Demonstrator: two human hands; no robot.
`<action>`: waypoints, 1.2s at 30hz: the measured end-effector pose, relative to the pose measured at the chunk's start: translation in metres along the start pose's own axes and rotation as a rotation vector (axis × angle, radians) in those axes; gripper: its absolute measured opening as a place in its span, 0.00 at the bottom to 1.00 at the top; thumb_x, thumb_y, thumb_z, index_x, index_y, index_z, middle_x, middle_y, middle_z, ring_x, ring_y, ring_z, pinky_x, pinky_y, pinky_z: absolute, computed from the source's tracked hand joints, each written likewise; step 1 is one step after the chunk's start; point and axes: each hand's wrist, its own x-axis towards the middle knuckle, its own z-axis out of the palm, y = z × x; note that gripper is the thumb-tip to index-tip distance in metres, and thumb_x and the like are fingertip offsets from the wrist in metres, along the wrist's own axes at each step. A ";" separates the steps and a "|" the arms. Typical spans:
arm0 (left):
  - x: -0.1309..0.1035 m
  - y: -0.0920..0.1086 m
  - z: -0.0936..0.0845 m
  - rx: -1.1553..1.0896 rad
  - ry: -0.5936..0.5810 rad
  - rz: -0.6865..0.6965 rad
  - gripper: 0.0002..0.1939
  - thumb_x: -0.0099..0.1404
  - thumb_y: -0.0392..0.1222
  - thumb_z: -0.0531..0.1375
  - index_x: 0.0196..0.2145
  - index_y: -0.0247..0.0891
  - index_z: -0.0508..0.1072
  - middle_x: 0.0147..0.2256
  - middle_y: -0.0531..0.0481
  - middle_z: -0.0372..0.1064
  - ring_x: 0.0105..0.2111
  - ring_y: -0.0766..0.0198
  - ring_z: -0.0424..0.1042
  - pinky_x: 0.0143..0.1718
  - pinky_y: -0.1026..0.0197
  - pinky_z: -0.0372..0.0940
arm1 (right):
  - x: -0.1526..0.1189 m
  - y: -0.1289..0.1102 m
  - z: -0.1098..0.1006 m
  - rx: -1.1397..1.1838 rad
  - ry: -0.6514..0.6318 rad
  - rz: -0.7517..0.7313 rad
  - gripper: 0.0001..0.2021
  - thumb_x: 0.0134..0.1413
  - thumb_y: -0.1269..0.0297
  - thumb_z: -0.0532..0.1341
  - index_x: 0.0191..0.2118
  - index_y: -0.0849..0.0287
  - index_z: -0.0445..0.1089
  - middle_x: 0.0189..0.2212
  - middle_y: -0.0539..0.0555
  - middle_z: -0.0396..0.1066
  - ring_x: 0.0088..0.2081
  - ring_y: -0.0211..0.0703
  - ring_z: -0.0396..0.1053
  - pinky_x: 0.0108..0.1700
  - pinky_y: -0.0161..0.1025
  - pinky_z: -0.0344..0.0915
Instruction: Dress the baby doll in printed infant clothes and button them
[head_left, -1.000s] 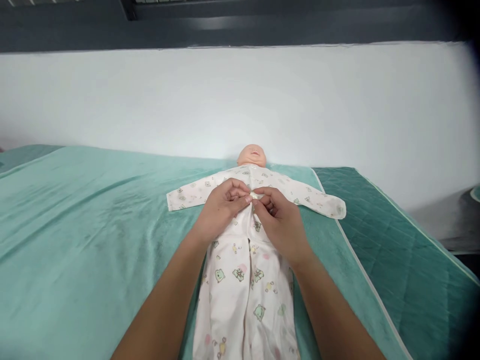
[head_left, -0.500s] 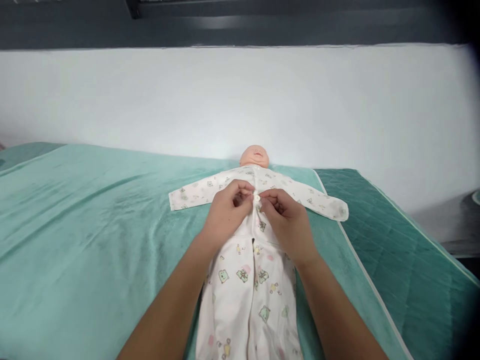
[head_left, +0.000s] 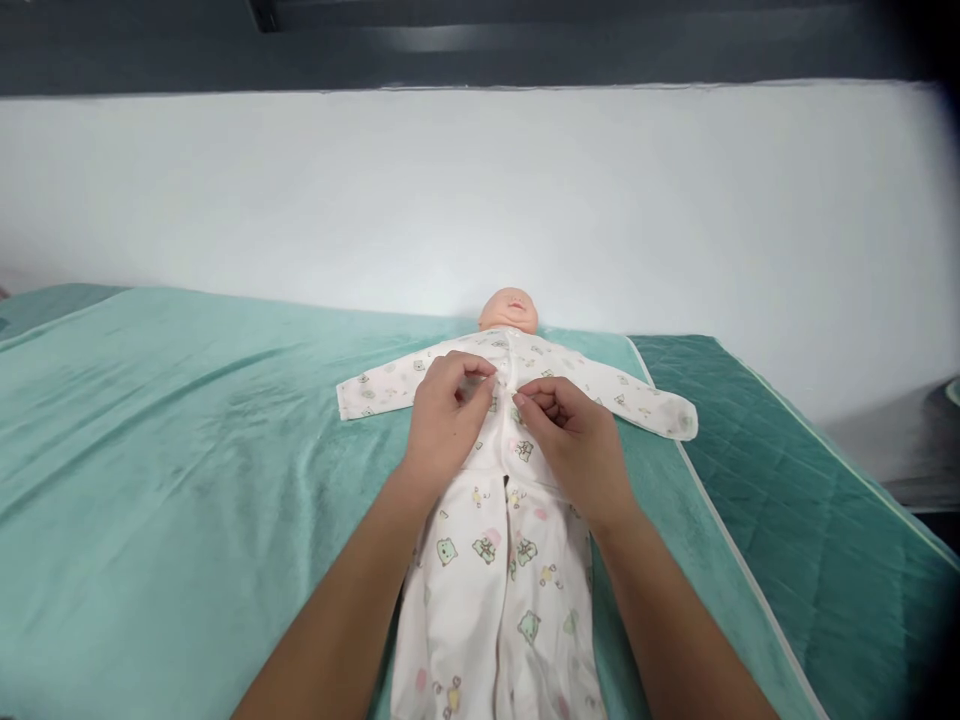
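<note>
A doll [head_left: 508, 311] lies on its back, wearing a white long-sleeved baby shirt [head_left: 592, 378] and white baby pants [head_left: 491, 600], both printed with small animals. Over the shirt's chest, my left hand [head_left: 448, 410] is just left of the front placket, its thumb and index finger curved with a small gap between the tips. From the other side, my right hand [head_left: 571, 430] pinches the placket edge between thumb and index finger. Its fingertips hide whatever button is there. The doll's sleeves stretch out to both sides.
A light green blanket [head_left: 187, 480] covers the bed under the doll. On the right a darker green quilted cover [head_left: 810, 500] shows. Behind the doll's head rises a white wall [head_left: 450, 200], with a dark band [head_left: 525, 45] along its top.
My left hand has drawn slightly left, away from the placket. My right fingertips have moved slightly left onto the placket, and the pale button seen between the hands no longer shows there.
</note>
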 end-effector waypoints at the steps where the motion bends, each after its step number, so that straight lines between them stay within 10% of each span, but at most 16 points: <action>1: 0.000 -0.001 0.000 0.012 0.000 0.008 0.05 0.64 0.37 0.58 0.39 0.42 0.72 0.43 0.50 0.72 0.45 0.60 0.67 0.40 0.61 0.62 | 0.000 0.000 0.000 0.002 0.003 0.007 0.07 0.57 0.58 0.62 0.37 0.55 0.73 0.25 0.46 0.68 0.27 0.35 0.63 0.31 0.33 0.59; 10: 0.003 -0.007 0.004 0.070 -0.043 0.054 0.06 0.63 0.37 0.61 0.39 0.45 0.73 0.50 0.52 0.69 0.56 0.60 0.61 0.57 0.56 0.58 | 0.000 0.000 0.000 -0.025 0.004 -0.014 0.05 0.58 0.61 0.61 0.35 0.54 0.73 0.24 0.44 0.65 0.26 0.33 0.61 0.30 0.32 0.58; 36: 0.001 -0.002 -0.002 -0.006 -0.175 -0.020 0.12 0.61 0.29 0.55 0.29 0.44 0.75 0.54 0.54 0.67 0.60 0.58 0.59 0.56 0.54 0.64 | 0.000 0.006 0.002 0.042 0.245 -0.114 0.06 0.60 0.64 0.59 0.39 0.54 0.74 0.38 0.50 0.74 0.40 0.40 0.70 0.38 0.36 0.66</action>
